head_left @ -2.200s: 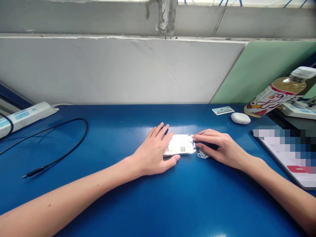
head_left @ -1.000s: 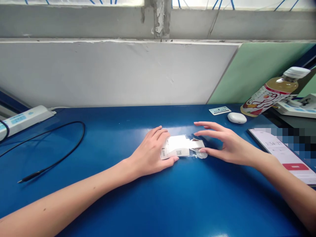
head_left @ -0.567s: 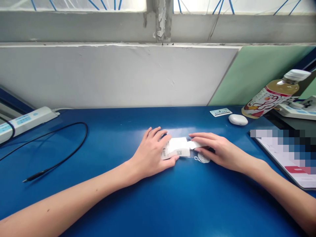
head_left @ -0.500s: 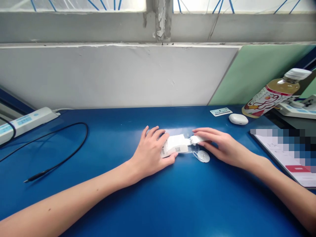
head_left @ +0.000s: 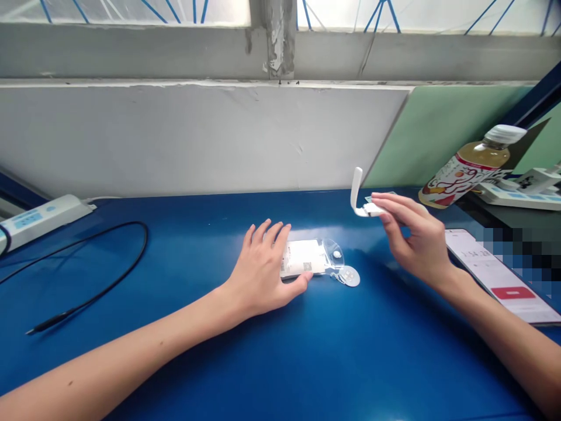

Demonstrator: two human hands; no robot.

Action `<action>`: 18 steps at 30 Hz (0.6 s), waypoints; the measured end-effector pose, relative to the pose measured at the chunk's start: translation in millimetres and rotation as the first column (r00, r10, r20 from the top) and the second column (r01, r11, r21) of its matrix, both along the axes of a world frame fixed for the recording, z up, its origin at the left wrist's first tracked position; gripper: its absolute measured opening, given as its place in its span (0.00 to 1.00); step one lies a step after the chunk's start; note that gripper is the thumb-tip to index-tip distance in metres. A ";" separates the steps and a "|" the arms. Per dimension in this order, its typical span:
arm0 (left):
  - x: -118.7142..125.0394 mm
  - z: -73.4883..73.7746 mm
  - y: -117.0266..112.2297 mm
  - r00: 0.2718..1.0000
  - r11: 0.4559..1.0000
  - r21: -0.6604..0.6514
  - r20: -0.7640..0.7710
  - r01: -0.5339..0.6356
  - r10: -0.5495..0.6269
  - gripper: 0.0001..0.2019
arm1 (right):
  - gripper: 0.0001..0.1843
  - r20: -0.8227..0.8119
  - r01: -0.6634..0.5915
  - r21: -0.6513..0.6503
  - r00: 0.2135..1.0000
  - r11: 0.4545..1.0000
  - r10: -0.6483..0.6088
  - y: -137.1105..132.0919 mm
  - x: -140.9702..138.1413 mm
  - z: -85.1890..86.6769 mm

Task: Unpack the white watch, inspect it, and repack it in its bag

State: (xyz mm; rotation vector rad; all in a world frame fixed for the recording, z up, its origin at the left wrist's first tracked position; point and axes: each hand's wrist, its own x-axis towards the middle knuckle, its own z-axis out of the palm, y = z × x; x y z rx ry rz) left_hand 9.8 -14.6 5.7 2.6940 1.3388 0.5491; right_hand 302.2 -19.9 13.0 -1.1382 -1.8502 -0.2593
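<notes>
And up it's going: the slim white bent strip, plastic by its look (head_left: 355, 190), is now hanging in the air beyond and to the right of the clear plastic pouch with a white printed label (head_left: 302, 257), where a moment ago it was lying right at the pouch's right end. The right hand (head_left: 418, 240) is carrying it, its grip closing in a pinch of thumb and fingertips around one end, while the other end is pointing upward. For the work in hand, that's looking like the strip being fully parted from the pouch.

The left hand (head_left: 260, 269) is staying put, its grip spreading wide and closing around nothing; fingers and palm are covering the pouch's left end, and the thumb is resting along the near edge. The pouch itself is lying flat on the glossy blue table (head_left: 263, 374). At its right end a clear rounded flap with a white snap button (head_left: 337, 254) is showing, and a round pale disc on a beaded chain (head_left: 349, 276) is lying just beside that. Well left of the pouch, a thin black cable (head_left: 56, 318) is curling; well right, a flat, light-screened phone (head_left: 508, 280) is lying.
</notes>
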 end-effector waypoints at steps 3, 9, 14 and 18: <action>1.7 9.1 -4.2 0.995 0.991 0.133 0.097 0.015 -0.028 0.40 | 0.20 0.064 -0.101 -0.026 0.993 0.995 0.102 -7.8 -12.7 -3.0; 4.0 24.4 -16.6 0.934 0.879 0.416 0.153 0.235 -0.323 0.28 | 0.24 0.037 -0.348 -0.028 0.937 0.937 0.349 -31.2 -40.3 4.2; 6.6 29.7 -19.0 0.894 0.923 0.220 0.256 0.316 -0.368 0.12 | 0.16 -0.321 -0.363 -0.118 0.895 0.924 0.310 -38.5 -63.6 28.1; 9.6 41.7 -21.8 0.764 0.884 -0.109 0.557 0.454 -0.324 0.13 | 0.15 -0.651 -0.460 -0.142 0.710 0.876 0.268 -19.6 -86.3 55.0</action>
